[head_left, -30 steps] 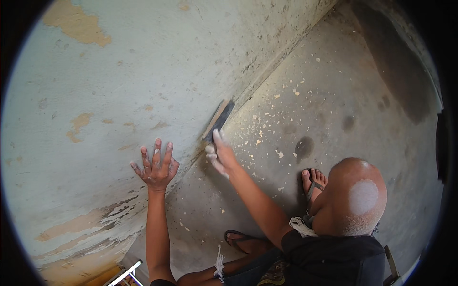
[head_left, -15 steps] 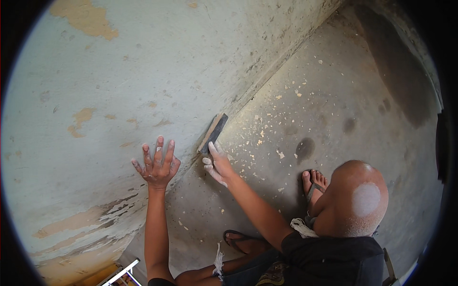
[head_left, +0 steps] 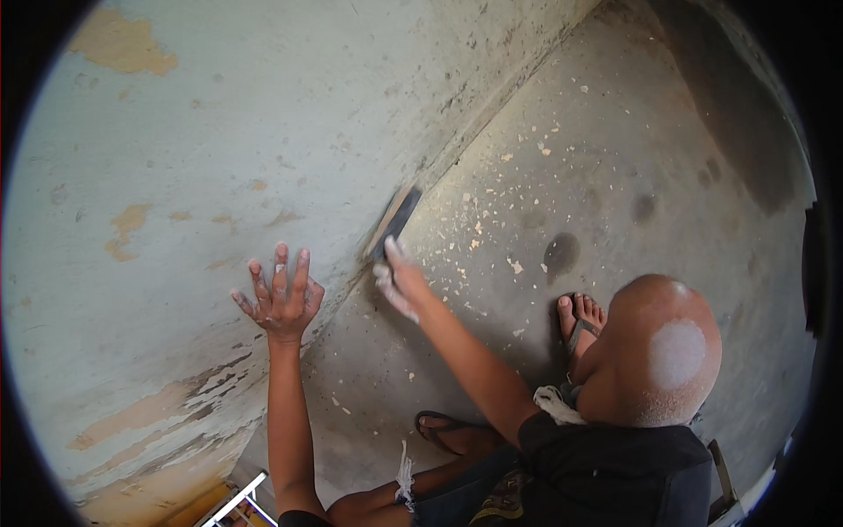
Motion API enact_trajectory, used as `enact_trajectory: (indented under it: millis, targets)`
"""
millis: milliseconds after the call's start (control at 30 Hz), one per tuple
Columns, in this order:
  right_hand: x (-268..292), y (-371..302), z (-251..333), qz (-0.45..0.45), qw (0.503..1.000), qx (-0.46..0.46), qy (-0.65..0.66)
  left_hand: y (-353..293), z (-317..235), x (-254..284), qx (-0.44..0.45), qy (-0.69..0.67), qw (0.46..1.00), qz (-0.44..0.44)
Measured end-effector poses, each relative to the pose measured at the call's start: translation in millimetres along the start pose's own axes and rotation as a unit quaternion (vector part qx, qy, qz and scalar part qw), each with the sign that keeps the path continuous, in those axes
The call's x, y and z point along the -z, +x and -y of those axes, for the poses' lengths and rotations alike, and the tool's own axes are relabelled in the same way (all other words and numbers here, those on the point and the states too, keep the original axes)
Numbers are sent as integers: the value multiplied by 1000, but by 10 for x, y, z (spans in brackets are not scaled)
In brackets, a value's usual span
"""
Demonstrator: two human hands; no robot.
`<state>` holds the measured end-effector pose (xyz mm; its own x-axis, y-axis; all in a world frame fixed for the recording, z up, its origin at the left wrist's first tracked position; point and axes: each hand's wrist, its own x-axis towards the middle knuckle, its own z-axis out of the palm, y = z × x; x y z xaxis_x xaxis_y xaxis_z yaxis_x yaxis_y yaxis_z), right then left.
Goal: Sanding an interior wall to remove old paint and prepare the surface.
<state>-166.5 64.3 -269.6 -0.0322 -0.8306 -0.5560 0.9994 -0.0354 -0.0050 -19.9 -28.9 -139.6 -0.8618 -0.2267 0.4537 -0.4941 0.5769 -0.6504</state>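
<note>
My left hand (head_left: 283, 299) lies against the pale green wall (head_left: 202, 132) with fingers spread, its fingertips dusted white. In my right hand (head_left: 406, 279) is a sanding block (head_left: 395, 224), a long dark block with a tan face. That face lies along the bottom of the wall, just above where the wall meets the floor. White dust coats the right fingers and thumb, which grip the near end of the block; part of the grip is hidden behind the hand.
Paint flakes (head_left: 477, 230) are scattered over the grey concrete floor (head_left: 632, 149). Bare tan patches (head_left: 123, 41) and peeling streaks (head_left: 211, 386) mark the wall. My sandalled foot (head_left: 580, 329) and bent knee (head_left: 663, 342) are at right. A metal ladder-like frame (head_left: 237, 501) stands at lower left.
The sanding block and my right hand appear slightly higher in the picture, though the whole view has shifted too. My left hand stays spread on the wall.
</note>
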Motion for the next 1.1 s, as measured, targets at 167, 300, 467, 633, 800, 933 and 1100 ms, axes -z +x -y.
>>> enact_trajectory:
  millis: [167,300,467,633,800,933,1100]
  targets:
    - [42,116,134,59,996,33,61,59,-37,-27,-1,-7,1000,-7]
    - [119,-74,-198,15,999,-37,-9,2,-20,-30,-1,0,1000,-6]
    - [95,166,182,35,998,20,49,51,-32,-2,7,-6,1000,0]
    - [110,21,-65,-5,999,-11,43,19,-34,-39,-6,2,1000,-7]
    - [196,89,-84,-13,1000,-2,19,8,10,-4,-1,4,1000,-4]
    - [249,410,277,47,988,27,142,87,-50,-13,-2,-6,1000,-1]
    - [269,94,-63,62,997,-9,49,29,-35,-20,-1,3,1000,-3]
